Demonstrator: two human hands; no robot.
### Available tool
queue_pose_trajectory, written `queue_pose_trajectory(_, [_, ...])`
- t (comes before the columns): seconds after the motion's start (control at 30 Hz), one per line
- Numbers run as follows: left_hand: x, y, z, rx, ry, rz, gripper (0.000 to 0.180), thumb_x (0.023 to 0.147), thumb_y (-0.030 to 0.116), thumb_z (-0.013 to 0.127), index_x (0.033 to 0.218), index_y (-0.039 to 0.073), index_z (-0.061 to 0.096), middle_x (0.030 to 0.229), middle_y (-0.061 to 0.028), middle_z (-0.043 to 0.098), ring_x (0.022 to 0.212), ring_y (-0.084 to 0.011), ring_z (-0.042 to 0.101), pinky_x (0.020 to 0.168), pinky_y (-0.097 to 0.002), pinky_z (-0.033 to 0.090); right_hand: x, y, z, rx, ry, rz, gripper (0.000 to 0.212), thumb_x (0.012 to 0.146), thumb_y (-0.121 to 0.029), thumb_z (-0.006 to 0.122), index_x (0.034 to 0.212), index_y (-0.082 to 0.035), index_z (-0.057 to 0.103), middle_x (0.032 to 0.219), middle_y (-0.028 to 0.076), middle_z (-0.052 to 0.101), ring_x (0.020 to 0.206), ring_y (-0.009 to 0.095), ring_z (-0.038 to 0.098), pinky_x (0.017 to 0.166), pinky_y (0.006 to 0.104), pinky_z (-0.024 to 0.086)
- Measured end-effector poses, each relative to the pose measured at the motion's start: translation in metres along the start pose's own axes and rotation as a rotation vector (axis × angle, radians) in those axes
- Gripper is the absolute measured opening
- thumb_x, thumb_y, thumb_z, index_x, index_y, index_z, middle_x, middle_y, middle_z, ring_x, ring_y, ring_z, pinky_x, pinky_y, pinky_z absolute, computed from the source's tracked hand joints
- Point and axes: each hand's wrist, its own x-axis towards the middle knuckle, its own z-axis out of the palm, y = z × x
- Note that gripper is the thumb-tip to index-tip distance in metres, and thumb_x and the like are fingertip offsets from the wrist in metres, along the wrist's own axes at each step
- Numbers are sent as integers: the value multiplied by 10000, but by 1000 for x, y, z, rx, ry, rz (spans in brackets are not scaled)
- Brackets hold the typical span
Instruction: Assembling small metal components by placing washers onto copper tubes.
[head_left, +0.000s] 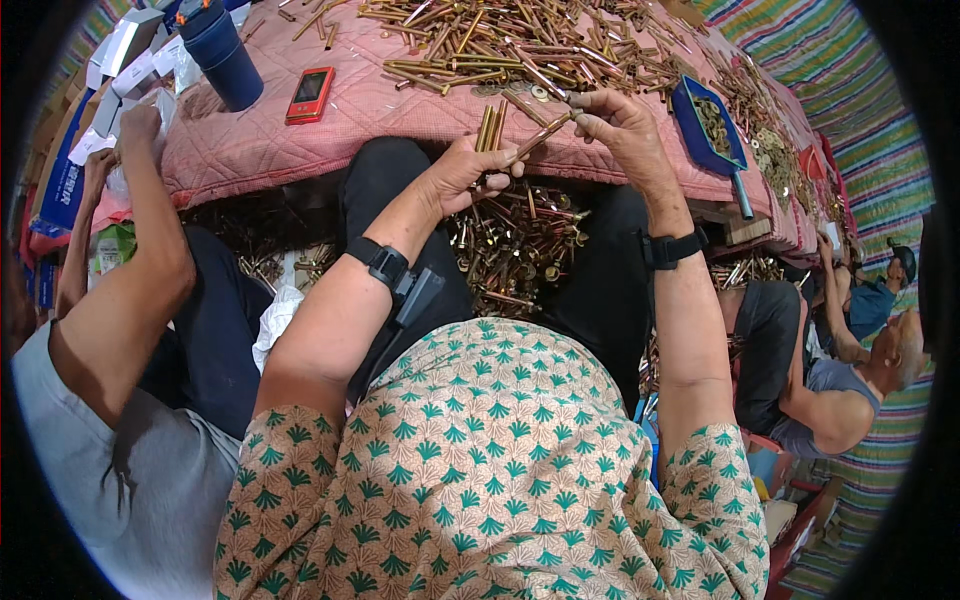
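Note:
My left hand (pixel 462 175) is closed round a small bunch of brass-coloured long bolts (pixel 491 128), which stick up past its fingers. Another long bolt (pixel 543 137) slants from the left fingertips up to my right hand (pixel 625 128). The right thumb and fingers pinch its far end; whether a small nut or washer is there too is hidden. Just beyond both hands, a heap of similar bolts (pixel 470 45) covers the pink quilted cloth (pixel 390 115) on the table. A few loose washers (pixel 540 93) lie next to the right fingertips.
Below the table edge, between my knees, lies another heap of bolts and washers (pixel 510 240). A blue scoop (pixel 708 128) of small metal parts rests at the right, near piled washers (pixel 775 160). At the left are a red phone (pixel 310 95), a blue bottle (pixel 222 60) and a co-worker's arm (pixel 140 215).

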Motion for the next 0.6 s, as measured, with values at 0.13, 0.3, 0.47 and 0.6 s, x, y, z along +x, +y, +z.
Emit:
queue_pose_trajectory(0.13, [0,0,1,14,8,-2,213,854,187,659,974,40,563,826,-43,599,534,-23,462,431,-147,358,-2,0,0,7,-8,7,186,839,-31,644,1024,-21,651,884,2,648,766,67,582,673,209,480])
queue_pose_trajectory(0.3, [1,-2,1,47,14,-7,222,854,192,659,981,34,566,824,-42,602,531,-24,461,427,-150,349,-3,-3,0,-63,-21,-12,189,827,-30,655,1016,-23,660,872,-7,645,774,63,571,674,203,472])
queue_pose_trajectory(0.47, [1,-2,-1,51,-8,-18,211,862,188,648,975,27,573,822,-41,602,524,-24,457,421,-155,344,-4,-3,-4,-42,-44,0,192,827,-43,660,1018,-22,663,859,-5,643,729,61,560,651,201,472])
queue_pose_trajectory(0.6, [1,-4,-2,70,-9,-15,202,863,188,647,964,28,577,820,-42,603,514,-25,454,415,-157,342,-4,-7,-6,-83,-98,11,183,838,-65,657,1015,-18,662,822,-8,639,689,57,554,621,196,472])
